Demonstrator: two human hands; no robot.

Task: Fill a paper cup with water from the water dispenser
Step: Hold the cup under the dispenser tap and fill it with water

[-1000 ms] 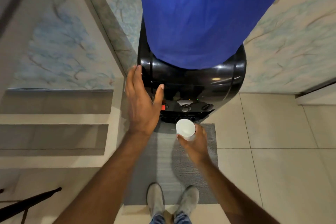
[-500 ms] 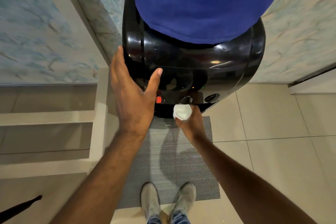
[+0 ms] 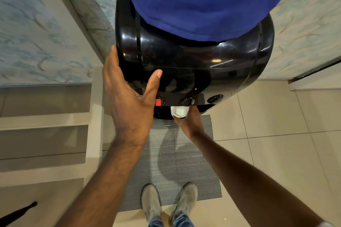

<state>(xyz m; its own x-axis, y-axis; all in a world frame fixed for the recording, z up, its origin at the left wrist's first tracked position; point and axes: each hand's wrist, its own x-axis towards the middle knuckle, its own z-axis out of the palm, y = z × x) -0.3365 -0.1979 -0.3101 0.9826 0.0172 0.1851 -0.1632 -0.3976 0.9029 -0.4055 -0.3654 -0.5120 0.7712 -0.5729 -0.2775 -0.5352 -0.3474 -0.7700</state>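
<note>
A black water dispenser (image 3: 193,64) stands ahead, its bottle wrapped in a blue cover (image 3: 199,0). My right hand (image 3: 190,121) holds a white paper cup (image 3: 179,111) upright just under the middle tap (image 3: 187,101); the cup looks empty. A red tap (image 3: 158,101) sits to the left and a dark tap (image 3: 215,98) to the right. My left hand (image 3: 129,96) is spread open against the dispenser's left front corner, thumb on the front face, fingers along the side.
A grey mat (image 3: 171,162) lies on the tiled floor under my shoes (image 3: 168,202). Steps (image 3: 44,134) run along the left. Marble-patterned walls (image 3: 36,29) flank the dispenser on both sides.
My right hand has carried the cup forward, from out over the mat to under the middle tap. My left hand has slid up onto the dispenser's corner. The view has come closer.
</note>
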